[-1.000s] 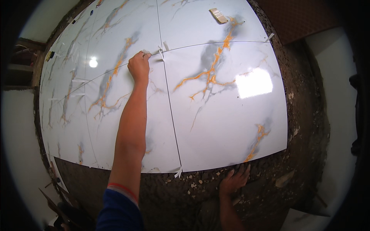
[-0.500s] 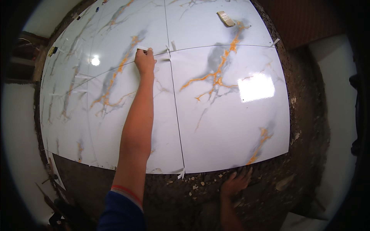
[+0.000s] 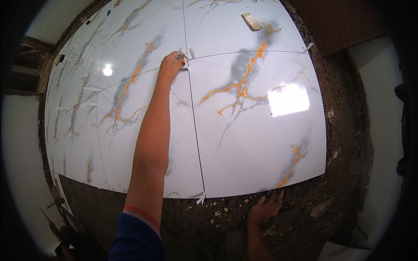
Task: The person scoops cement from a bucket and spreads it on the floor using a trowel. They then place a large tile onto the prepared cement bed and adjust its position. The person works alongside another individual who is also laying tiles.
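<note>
Glossy white tiles (image 3: 235, 161) with grey and gold veining cover most of the floor, bordered by dark, rough ground (image 3: 200, 230) along the near and right sides. Left hand (image 3: 173, 64): fingers curled and pinched together, closed on a small pale piece (image 3: 178, 54) at the crossing of the tile joints. One white clip (image 3: 187, 65) stands at that crossing, just beside the fingertips; a white strip (image 3: 193, 53) rises immediately to its right. Where the held piece ends and the clip begins cannot be made out (white against white). Right hand (image 3: 264, 209): open, fingers extended and slightly parted, gripping nothing that shows. It lies low by the near tile edge, in dim light; contact with that edge cannot be confirmed, and the palm is hidden. Left arm reaches well forward above the tiles, its blue sleeve (image 3: 136, 239) cut off by the lower border. Right forearm leaves view likewise.
</note>
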The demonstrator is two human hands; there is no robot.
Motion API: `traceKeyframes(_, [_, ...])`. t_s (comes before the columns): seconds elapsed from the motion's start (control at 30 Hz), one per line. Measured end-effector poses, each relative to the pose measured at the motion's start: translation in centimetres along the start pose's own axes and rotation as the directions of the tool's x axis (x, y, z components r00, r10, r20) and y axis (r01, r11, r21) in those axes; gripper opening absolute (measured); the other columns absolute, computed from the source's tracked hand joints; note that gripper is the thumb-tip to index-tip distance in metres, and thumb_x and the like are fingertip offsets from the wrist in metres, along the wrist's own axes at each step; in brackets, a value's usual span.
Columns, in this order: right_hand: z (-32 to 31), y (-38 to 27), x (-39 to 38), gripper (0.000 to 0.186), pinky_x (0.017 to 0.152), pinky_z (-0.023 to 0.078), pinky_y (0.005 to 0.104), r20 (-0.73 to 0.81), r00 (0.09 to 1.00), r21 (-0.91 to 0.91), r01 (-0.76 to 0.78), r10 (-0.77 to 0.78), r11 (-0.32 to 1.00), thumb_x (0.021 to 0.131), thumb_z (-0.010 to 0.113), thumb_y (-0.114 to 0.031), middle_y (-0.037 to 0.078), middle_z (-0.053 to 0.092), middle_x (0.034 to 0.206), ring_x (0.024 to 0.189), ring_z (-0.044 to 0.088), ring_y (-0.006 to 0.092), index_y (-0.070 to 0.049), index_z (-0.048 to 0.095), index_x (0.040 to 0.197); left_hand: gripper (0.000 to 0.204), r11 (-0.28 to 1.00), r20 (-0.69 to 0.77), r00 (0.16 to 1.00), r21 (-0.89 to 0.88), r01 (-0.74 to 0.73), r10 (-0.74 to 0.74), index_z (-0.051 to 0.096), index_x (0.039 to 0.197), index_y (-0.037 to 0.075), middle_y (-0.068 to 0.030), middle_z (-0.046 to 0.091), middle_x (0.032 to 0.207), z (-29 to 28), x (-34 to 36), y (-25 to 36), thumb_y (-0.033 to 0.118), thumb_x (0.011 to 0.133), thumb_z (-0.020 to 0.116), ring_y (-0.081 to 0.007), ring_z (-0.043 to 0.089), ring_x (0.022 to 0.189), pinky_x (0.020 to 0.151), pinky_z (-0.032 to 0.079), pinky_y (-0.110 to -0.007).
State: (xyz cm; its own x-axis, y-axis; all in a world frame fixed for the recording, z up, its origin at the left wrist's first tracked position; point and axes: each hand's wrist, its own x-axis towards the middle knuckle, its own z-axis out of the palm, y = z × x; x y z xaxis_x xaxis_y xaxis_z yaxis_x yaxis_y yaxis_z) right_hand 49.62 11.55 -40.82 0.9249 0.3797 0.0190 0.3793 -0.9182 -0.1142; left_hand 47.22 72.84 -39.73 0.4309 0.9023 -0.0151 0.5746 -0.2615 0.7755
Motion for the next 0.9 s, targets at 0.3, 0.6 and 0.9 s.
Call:
traceKeyframes(0.3, [-0.6,0.1,0.2,0.055,0.111,0.033,0.0618,0.054,0.998,0.011,0.011,-0.011,1.000,0.098,0.053,-0.031,0.026,0.036,0.158,0.141,0.039,0.0490,-0.004,0.045,0.144,0.037,0.940,-0.224,0.954,0.234,0.250,-0.198,0.079,0.112,0.021,-0.0096,0.078,0.100,1.0,0.4,2.6,0.045,0.083,0.078,-0.0279,0.073,0.094,0.082,0.056,-0.041])
traceKeyframes(0.6, [-2.8,-1.1,1.2,0.054,0.114,0.033,0.0611,0.070,0.997,0.107,0.018,-0.026,0.994,0.089,0.062,-0.015,0.029,0.042,0.153,0.137,0.043,0.0498,0.003,0.050,0.139,0.038,0.984,-0.139,0.977,0.053,0.173,-0.164,0.080,0.109,0.018,-0.0073,0.079,0.095,0.4,1.4,0.6,0.043,0.081,0.081,-0.0226,0.073,0.090,0.083,0.054,-0.037])
traceKeyframes(0.9, [-1.6,-0.7,0.9,0.051,0.114,0.033,0.0624,-0.015,0.998,0.096,0.063,-0.062,0.993,0.094,0.058,-0.025,0.029,0.045,0.152,0.137,0.046,0.0486,0.003,0.053,0.136,0.030,0.973,-0.336,0.940,-0.231,-0.025,-0.056,0.078,0.109,0.011,-0.0048,0.075,0.085,2.0,1.5,0.8,0.035,0.090,0.074,-0.0180,0.068,0.076,0.070,0.054,-0.036])
